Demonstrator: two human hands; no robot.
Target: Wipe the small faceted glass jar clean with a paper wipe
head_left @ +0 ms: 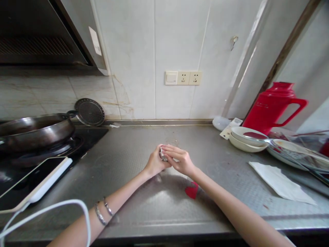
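Note:
Both hands meet above the middle of the steel counter [123, 202]. My left hand [154, 161] curls round a small object [162, 154] that shows a whitish edge and a shiny greyish part. Most of it is hidden by the fingers, so I cannot tell its kind. Laid over it from the right, my right hand [181, 158] has its fingers pressed together on the object, touching the left hand. A torn red piece [191, 190], thin like paper or film, lies on the counter below my right wrist.
At left, a metal pan [38, 132] stands on the black stove [89, 137], beside a phone [33, 178] with a white cable [64, 203]. To the right are a red thermos [269, 108], stacked bowls [246, 145] and a white paper sheet [281, 183]. Crumbs lie behind the hands.

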